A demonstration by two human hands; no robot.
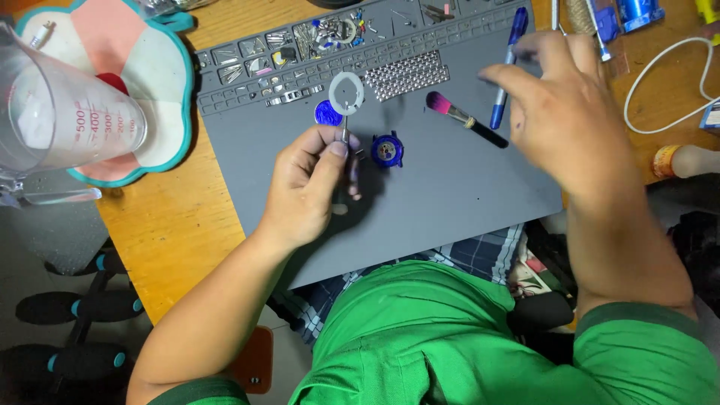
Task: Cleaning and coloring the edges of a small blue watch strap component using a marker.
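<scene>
My left hand (311, 184) grips thin metal tweezers (346, 136), which hold up a white ring-shaped part (346, 93) over the grey work mat (435, 195). Just right of the tweezers a small blue watch case (387, 149) lies on the mat. A blue round dial (327, 113) rests behind the ring. My right hand (570, 112) hovers blurred over the mat's right side, fingers spread, holding nothing, close to a pink-tipped brush (465, 118) and a blue pen (509, 64).
A metal mesh watch band (407, 74) and tray slots with small parts (300, 45) line the mat's far edge. A clear measuring jug (60, 120) stands on a flower-shaped coaster (161, 97) at left. White cable (667, 82) and tools lie at right.
</scene>
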